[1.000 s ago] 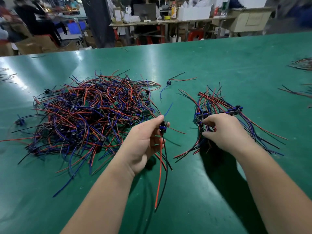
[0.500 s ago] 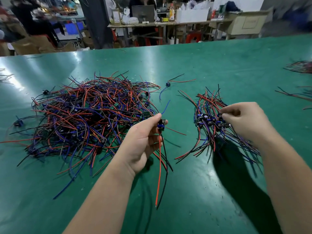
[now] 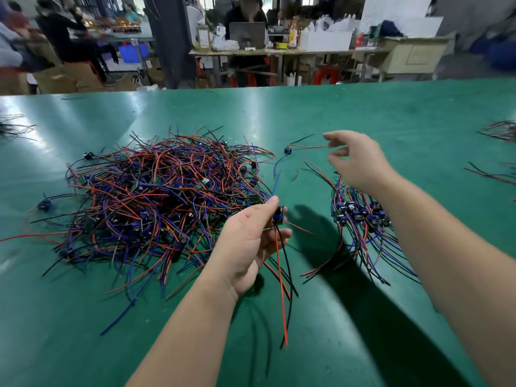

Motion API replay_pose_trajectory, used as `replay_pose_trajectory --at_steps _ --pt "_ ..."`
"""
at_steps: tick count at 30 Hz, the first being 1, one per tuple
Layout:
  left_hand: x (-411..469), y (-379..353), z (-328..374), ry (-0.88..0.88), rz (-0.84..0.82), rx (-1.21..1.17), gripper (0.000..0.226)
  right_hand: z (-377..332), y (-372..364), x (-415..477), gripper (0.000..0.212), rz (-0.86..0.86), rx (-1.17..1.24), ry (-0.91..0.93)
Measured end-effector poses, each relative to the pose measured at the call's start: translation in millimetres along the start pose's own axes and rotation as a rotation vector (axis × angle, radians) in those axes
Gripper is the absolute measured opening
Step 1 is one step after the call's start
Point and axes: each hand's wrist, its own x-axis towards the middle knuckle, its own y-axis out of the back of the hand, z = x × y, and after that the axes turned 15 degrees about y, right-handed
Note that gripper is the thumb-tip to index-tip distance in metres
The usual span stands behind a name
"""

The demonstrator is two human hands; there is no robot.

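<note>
Head: two wire piles (image 3: 156, 199), one module (image 3: 279, 215)

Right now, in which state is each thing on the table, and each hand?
left hand: pinches module, above table.
module: held, red and black wires hang down.
right hand: fingers relaxed, holds nothing, near the red wire of lone module.
lone module: lies apart on table.
pile: tangled, loose.
bundle: modules lined up, wires fanned out.
</note>
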Motion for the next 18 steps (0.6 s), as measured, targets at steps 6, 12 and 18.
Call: replay_pose_trajectory --at_steps 6,12,18 --pt "-5 -6 -4 -0.072 -0.056 0.110 0.030 -22 -9 -60 0.013 -0.066 0.572 -0.160" --pt "-13 -9 -10 -0.057 -0.158 0.349 0.030 -52 -13 -104 0.021 -0.331 1.269 -0.258" --pt "-15 -12 -12 -0.032 -0.141 0.427 0.019 -47 -11 -105 0.022 -0.264 1.271 -0.318"
